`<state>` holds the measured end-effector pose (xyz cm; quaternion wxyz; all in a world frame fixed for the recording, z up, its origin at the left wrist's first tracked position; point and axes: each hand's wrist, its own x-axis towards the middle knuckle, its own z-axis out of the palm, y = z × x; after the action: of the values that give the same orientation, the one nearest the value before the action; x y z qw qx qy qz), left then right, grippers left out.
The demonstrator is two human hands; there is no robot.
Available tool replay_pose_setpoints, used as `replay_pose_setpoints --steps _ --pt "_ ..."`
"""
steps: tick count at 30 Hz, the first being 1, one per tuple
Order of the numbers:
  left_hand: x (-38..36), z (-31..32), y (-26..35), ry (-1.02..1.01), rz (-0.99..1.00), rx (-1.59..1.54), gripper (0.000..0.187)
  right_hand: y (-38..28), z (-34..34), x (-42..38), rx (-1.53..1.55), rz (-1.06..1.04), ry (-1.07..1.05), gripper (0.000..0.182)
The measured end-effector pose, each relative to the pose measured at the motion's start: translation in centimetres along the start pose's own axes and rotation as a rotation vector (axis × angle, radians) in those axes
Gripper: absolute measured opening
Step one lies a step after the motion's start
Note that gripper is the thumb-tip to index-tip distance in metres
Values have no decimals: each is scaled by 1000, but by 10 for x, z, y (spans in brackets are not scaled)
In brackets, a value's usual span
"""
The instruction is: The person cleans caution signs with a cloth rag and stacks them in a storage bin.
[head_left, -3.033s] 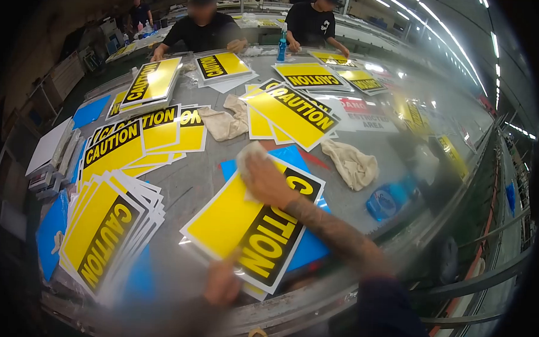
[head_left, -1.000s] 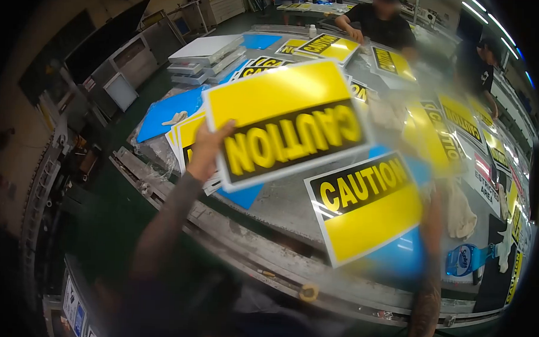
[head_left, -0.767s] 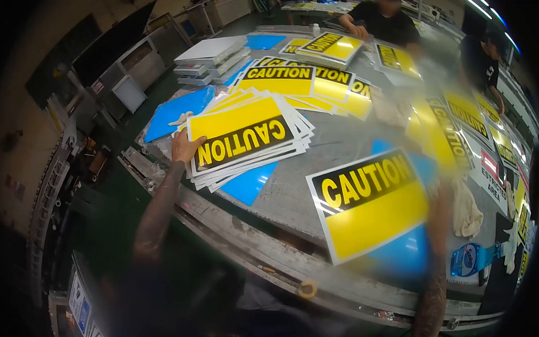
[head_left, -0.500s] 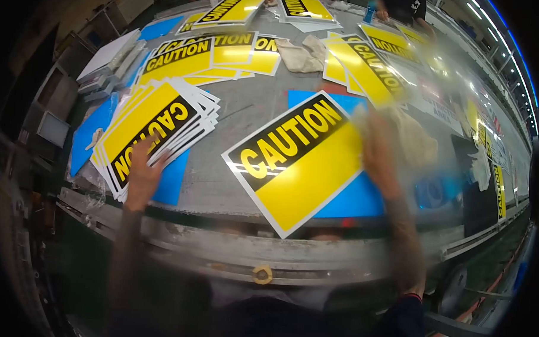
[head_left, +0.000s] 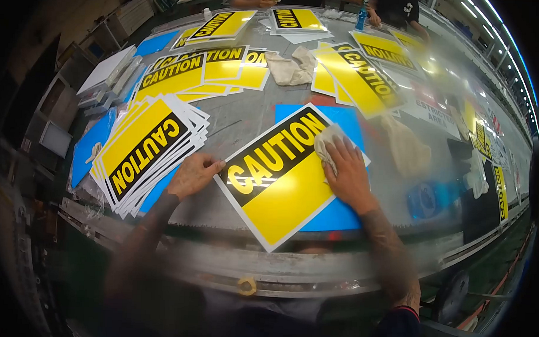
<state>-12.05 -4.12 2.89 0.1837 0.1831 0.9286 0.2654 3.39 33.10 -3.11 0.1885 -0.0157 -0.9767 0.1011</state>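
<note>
A yellow and black caution sign [head_left: 298,196] lies tilted in front of me, partly over a blue sheet [head_left: 348,222]. My right hand [head_left: 346,171] presses a whitish cloth [head_left: 328,141] onto the sign's upper right part, its fingers over the cloth. At the sign's left corner, my left hand [head_left: 193,175] pinches the white edge between thumb and forefinger. To the left of that hand sits a fanned stack of caution signs [head_left: 148,149], partly on another blue sheet.
More caution signs [head_left: 172,73] lie at the far left, others [head_left: 367,83] at the far right. A crumpled cloth [head_left: 291,68] rests between them. Across the table, people's hands [head_left: 267,0] are at work. A blue bottle [head_left: 361,17] stands there. The metal table edge [head_left: 266,263] runs in front of me.
My left hand has left the stack and moved right to the sign's corner. My right hand has come inward, bringing the cloth onto the sign's face. The view has shifted slightly.
</note>
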Motion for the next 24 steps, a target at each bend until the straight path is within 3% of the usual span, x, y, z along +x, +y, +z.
replay_pose_setpoints --steps 1,4,5,8,10,12,15,22,24 --pt "-4 -9 16 -93 -83 7 40 0 1 -1 11 -11 19 54" --pt "18 6 16 37 202 57 40 8 -5 -14 -1 33 27 53" --pt "35 13 16 64 395 68 37 7 -3 -11 0 24 39 52" --pt "70 34 75 76 584 79 44 -1 5 -1 26 -6 39 52" --pt "108 62 109 104 573 187 44 1 3 -6 -7 5 59 52" --pt "139 89 130 262 451 463 42 4 5 -5 -22 15 72 52" --pt "142 79 170 108 160 390 43 1 7 -8 -29 35 69 52" --pt "138 85 185 209 66 396 48 0 8 -7 5 47 83 51" --pt "144 77 188 133 -53 328 49 -1 6 -10 14 41 89 51"
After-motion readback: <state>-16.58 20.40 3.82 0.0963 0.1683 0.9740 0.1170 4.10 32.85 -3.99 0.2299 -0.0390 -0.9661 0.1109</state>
